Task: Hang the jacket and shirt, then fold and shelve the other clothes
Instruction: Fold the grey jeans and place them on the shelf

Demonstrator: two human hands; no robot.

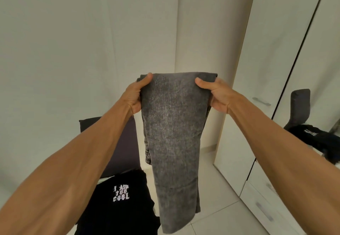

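Left hand [135, 96]: thumb in front, fingers tucked behind, pinching the top left corner of the jeans [174, 133].
Right hand [217, 94]: same pinch on the top right corner.
Jeans: gray, doubled over, up in the air between both hands, hanging long.
T-shirt [128, 207]: black, lying below left, white print reading "I AM TOO COOL".
Cushion [121, 142]: dark, upright behind the T-shirt.
Wardrobe [276, 50]: white doors, far right.

The trousers [173, 133] hang by their 2 top corners, with the left hand [137, 94] and right hand [217, 94] on either side. Below-left of them lies a T-shirt [127, 198] (chair back [117, 142] behind it) and to their right stands a wardrobe [266, 69].
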